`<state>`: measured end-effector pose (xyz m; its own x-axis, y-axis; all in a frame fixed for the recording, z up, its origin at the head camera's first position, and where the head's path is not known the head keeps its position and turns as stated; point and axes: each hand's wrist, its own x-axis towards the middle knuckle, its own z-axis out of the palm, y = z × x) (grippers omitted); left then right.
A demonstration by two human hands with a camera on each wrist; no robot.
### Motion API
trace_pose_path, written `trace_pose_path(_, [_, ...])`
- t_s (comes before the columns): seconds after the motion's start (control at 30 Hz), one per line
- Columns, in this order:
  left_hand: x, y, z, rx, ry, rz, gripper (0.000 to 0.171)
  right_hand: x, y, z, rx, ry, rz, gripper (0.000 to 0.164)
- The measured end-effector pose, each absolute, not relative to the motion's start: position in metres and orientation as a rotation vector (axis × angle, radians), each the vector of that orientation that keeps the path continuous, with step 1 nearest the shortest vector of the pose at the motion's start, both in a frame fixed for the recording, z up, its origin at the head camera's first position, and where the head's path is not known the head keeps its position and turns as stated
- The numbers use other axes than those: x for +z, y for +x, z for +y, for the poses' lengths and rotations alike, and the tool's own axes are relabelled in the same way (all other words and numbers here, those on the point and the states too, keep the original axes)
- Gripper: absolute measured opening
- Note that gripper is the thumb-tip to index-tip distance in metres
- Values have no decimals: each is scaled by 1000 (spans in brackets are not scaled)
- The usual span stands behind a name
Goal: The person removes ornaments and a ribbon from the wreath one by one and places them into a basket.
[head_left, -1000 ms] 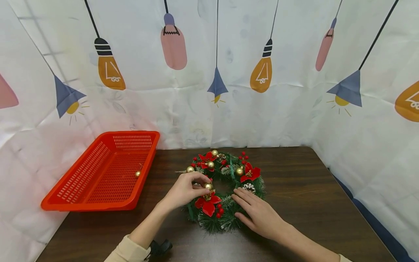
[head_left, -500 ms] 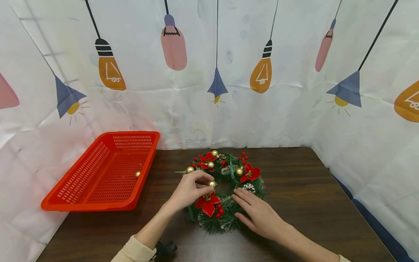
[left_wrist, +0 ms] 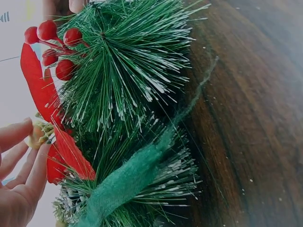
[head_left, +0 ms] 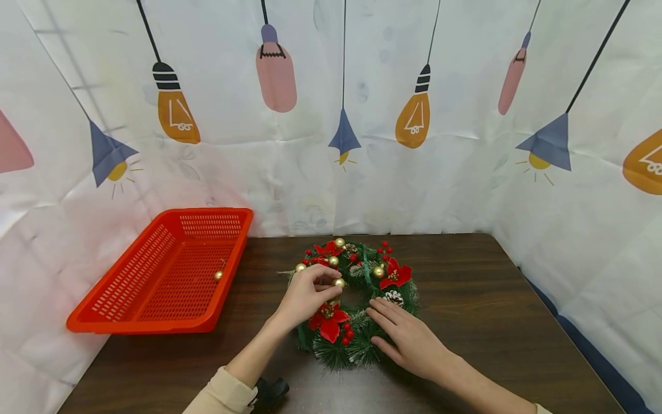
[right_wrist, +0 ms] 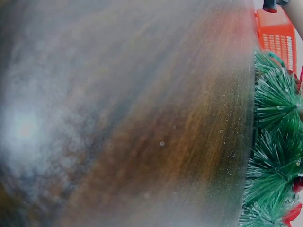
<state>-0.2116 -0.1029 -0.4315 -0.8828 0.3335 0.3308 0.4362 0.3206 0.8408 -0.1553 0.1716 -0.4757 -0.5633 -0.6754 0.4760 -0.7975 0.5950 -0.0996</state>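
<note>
One dark table (head_left: 481, 322) carries a red basket (head_left: 145, 328) at its far left corner and a green wreath (head_left: 357, 319) by the middle of its far edge. Fingers straight, the right hand (head_left: 408, 339) rests on the wreath; the left hand (head_left: 304, 296), fingers bent, pinches a gold bauble (head_left: 339, 283) there.
</note>
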Motion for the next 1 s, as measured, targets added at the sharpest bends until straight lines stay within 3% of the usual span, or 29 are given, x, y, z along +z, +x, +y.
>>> trace_pose_path(1.0, [-415,-208,-131,-1849,-605,-2399,23,-477,-155,172,427,1167,-2453,57])
